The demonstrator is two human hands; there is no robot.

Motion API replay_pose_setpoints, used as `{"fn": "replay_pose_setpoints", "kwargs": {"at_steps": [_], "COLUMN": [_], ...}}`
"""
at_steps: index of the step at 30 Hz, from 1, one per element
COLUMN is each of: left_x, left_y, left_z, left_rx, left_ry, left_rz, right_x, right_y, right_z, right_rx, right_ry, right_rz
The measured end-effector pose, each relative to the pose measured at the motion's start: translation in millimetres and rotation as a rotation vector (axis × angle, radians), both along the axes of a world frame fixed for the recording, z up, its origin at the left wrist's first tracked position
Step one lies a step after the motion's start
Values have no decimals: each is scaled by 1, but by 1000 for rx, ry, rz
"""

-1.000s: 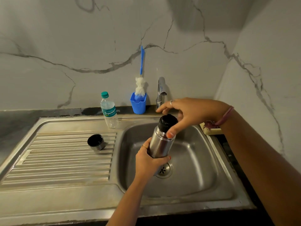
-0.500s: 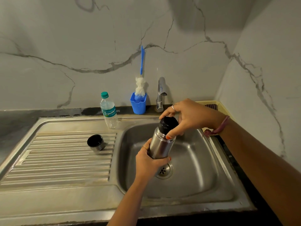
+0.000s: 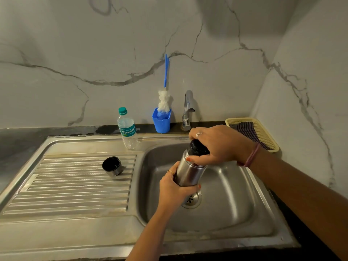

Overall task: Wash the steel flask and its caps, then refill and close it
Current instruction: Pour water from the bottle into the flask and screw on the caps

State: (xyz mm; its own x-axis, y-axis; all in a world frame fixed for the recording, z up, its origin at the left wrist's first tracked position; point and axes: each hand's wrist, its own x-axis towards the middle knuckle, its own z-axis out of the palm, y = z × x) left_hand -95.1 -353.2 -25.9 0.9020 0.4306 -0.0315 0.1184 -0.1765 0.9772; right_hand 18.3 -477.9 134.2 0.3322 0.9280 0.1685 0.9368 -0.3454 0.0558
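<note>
The steel flask (image 3: 189, 172) is held tilted over the sink basin (image 3: 231, 194). My left hand (image 3: 174, 189) grips its lower body from the left. My right hand (image 3: 218, 146) is curled over the black inner cap (image 3: 196, 147) on the flask's mouth, thumb and fingers round it. The steel outer cap (image 3: 112, 166), black inside, lies on the ribbed draining board (image 3: 75, 185) to the left of the basin.
A plastic water bottle (image 3: 127, 129) with a green lid stands at the back of the drainer. A blue holder (image 3: 162, 120) with a bottle brush (image 3: 164, 98) and the tap (image 3: 188, 110) stand behind the basin. A yellow basket (image 3: 263, 136) with a cloth sits at the right.
My right hand has turned round the black cap and its wrist has swung down and left, uncovering the yellow basket. The flask and my left hand have stayed nearly still.
</note>
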Motion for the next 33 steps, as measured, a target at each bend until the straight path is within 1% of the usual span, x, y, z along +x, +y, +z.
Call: {"fn": "replay_pose_setpoints", "kwargs": {"at_steps": [3, 4, 5, 7, 10, 12, 15, 16, 18, 19, 21, 23, 25, 26, 29, 31, 33], "left_x": [2, 2, 2, 2, 4, 5, 4, 3, 3, 2, 2, 2, 2, 2, 4, 4, 3], "left_y": [2, 3, 3, 3, 1, -1, -5, -6, -8, -8, -8, -4, 0, 3, 6, 5, 2], "left_z": [1, 1, 1, 2, 2, 1, -3, -4, -7, -8, -12, -14, -14, -13, -11, -9, -8], "left_rx": [15, 20, 23, 25, 7, -6, -13, -10, -9, -13, -22, -46, -51, -44, -19, -25, -43], "left_ry": [1, 3, 7, 12, 14, 15, 15, 15, 18, 23, 37, 56, 66, 65, 51, 41, 30], "left_rz": [-44, -45, -39, -28, 12, 36, 52, 56, 57, 55, 47, 32, -3, -24, -53, -45, -14], "right_x": [14, 17, 18, 16, 4, -5, -14, -16, -15, -15, -13, -5, 8, 14, 26, 27, 24], "right_y": [-6, -7, -6, -3, 5, 12, 19, 19, 17, 15, 12, 7, 0, -3, -7, -4, 1], "right_z": [-9, -14, -18, -26, -33, -34, -36, -37, -37, -35, -28, -24, -24, -24, -28, -30, -33], "right_rx": [50, 85, 119, 196, 287, 305, 253, 211, 89, 57, 49, 52, -54, -85, -24, 28, 67], "right_ry": [-144, -178, -199, -217, -260, -266, -268, -264, -193, -158, -97, -94, -146, -169, -220, -239, -255], "right_rz": [282, 316, 303, 204, -13, -165, -372, -429, -494, -463, -324, -75, 181, 256, 318, 316, 270]}}
